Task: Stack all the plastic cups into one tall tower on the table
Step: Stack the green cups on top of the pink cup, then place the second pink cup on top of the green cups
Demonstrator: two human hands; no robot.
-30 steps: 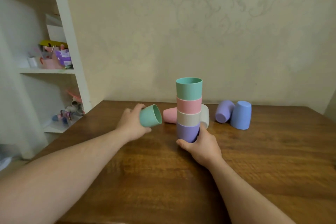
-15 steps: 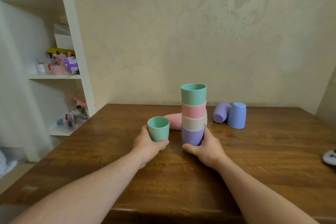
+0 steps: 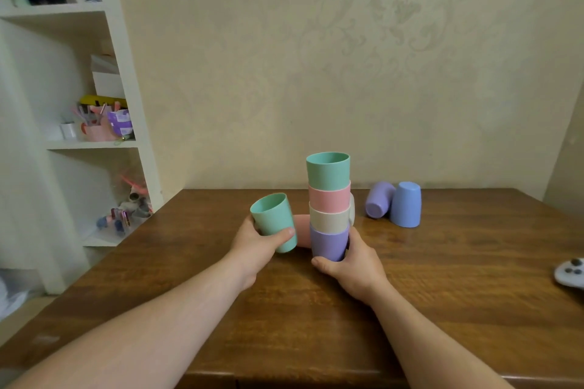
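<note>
A tower of nested cups (image 3: 329, 205) stands mid-table: purple at the bottom, then cream, pink and green on top. My right hand (image 3: 352, 265) grips the purple bottom cup. Left of the tower, my left hand (image 3: 257, 238) holds a green cup (image 3: 274, 222) upright and slightly tilted, lifted off the wooden table (image 3: 442, 294). A pink cup (image 3: 301, 232) lies on its side between the hands, mostly hidden. A white cup (image 3: 351, 210) peeks out behind the tower. At the back right a purple cup (image 3: 378, 199) leans against an upside-down blue cup (image 3: 406, 205).
A white shelf unit (image 3: 126, 98) with clutter stands left of the table. A white game controller (image 3: 570, 275) lies at the table's right edge. The wall runs close behind the table's far edge.
My left hand turned the green cup from lying sideways to mouth-up and raised it beside the tower. The right hand kept its hold on the bottom cup. The camera tilted up.
</note>
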